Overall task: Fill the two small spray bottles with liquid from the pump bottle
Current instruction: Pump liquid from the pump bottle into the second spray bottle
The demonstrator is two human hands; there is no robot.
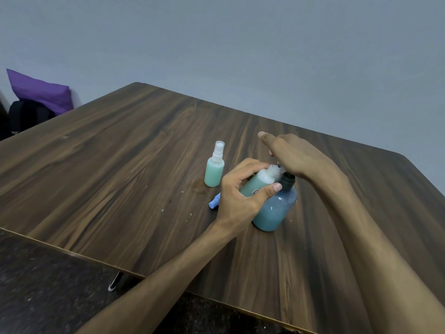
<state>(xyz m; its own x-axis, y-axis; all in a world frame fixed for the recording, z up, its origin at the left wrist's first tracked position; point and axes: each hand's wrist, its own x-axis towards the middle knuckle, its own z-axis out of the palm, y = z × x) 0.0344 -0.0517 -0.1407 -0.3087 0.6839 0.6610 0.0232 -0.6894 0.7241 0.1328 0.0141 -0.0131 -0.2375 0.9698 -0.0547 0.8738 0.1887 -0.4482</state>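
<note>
A blue pump bottle point(274, 210) with a dark collar stands on the wooden table point(120, 165). My left hand point(240, 191) grips a small uncapped spray bottle point(255, 185) holding green liquid, tilted with its white neck under the pump spout. My right hand point(293, 157) lies flat over the pump head with straight fingers, pressing on it; the pump head itself is hidden. A second small spray bottle point(214, 168) with green liquid and its clear spray cap on stands upright just left of my left hand.
A light blue spray cap point(214, 201) lies on the table beside my left wrist. Small specks dot the tabletop. A purple cushion point(41, 91) and a dark bag point(26, 116) sit beyond the table's far left edge.
</note>
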